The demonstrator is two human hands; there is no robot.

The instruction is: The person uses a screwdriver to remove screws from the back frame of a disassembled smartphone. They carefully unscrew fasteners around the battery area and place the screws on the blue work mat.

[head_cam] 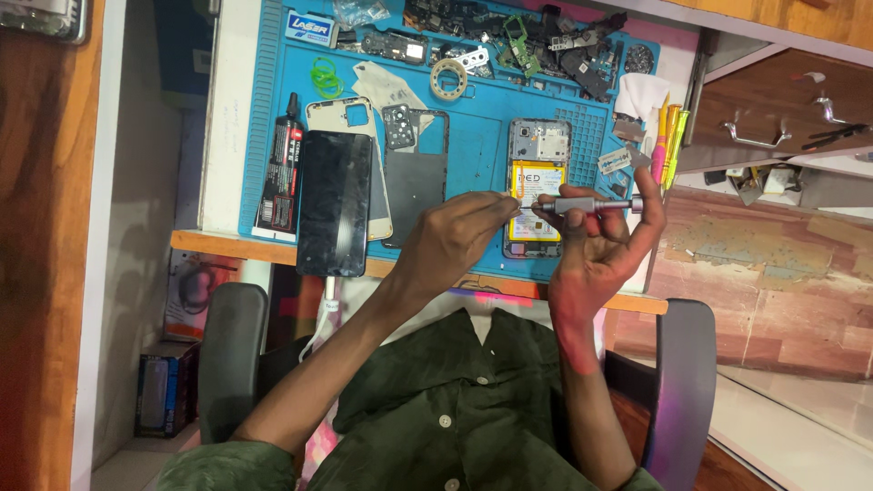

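1. Right hand: fingers curled round a grey precision screwdriver, held level.
2. Left hand: fingertips pinched at the driver's tip; whether a screw is held cannot be told.
3. Opened phone: directly beyond both hands, back off, yellow battery showing; judged mid-disassembly.
4. Removed back cover and dark screen panel: left of the left hand.
5. Loose parts heap: far beyond, on blue mat.
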